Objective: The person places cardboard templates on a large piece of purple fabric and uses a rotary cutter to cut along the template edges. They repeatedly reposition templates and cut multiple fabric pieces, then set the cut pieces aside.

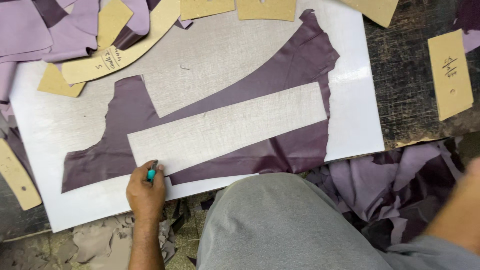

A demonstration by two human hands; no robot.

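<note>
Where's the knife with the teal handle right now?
In the head view, lower left: the teal-handled knife is gripped in the left hand, at the bottom-left corner of the long cutout in the purple leather.

Pretty bright, even light from above, no harsh shadows anywhere. The pale grey cutting board (215, 55) catches a soft white glare on its right side, washing out the texture there. The dark purple leather sheet (295, 65) has a mild sheen. Centre is sharp; the forearm at the lower right corner (457, 210) is blurred and out of focus. The dark worn counter (410, 85) reads dim next to it.
</note>
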